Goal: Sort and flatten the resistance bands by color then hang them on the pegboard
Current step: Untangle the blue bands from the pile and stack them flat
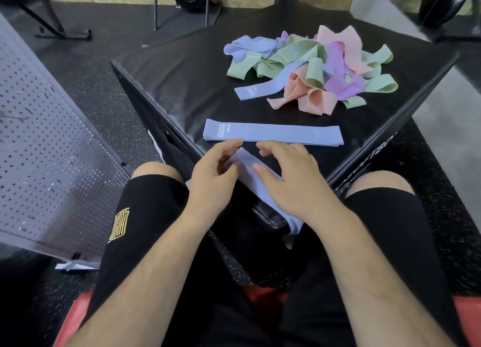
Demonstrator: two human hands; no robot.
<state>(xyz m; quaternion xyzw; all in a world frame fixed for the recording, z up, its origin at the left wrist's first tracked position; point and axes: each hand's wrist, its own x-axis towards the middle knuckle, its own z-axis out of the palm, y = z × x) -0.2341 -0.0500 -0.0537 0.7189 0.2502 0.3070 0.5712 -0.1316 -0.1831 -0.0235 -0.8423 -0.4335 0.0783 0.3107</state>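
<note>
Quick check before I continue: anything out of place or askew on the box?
The blue band at the near corner lies skewed to the flattened blue stack, its tail hanging off the box edge. Nothing else stands out.

We see the black worktop (182, 86) carrying a flat blue band stack (273, 136) in front and a tangled mixed-colour pile (309, 60) behind.

White letters "OFTBO" on black box (369, 162) side; flat blue band (273, 136) label unreadable.
</note>
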